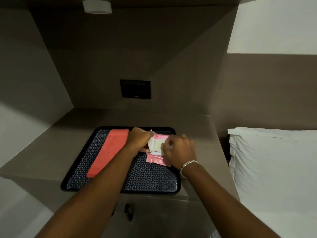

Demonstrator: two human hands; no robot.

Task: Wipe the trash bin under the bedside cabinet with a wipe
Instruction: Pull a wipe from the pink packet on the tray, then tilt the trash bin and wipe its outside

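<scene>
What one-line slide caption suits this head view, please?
Both hands, left hand and right hand, open a pink wipe packet on the black patterned tray.

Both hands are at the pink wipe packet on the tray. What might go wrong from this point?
1. The left hand holds the flap back while the right hand picks at the wipe packet; several wipes may come out together.
2. The tray overhangs the cabinet's front edge, so pressing on it may tip it.
3. The trash bin is not in view.

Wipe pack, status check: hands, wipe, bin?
Left hand holds the pink wipe pack flap open on the tray. Right hand pinching at the wipe, not yet out. Bin not in view.
</scene>
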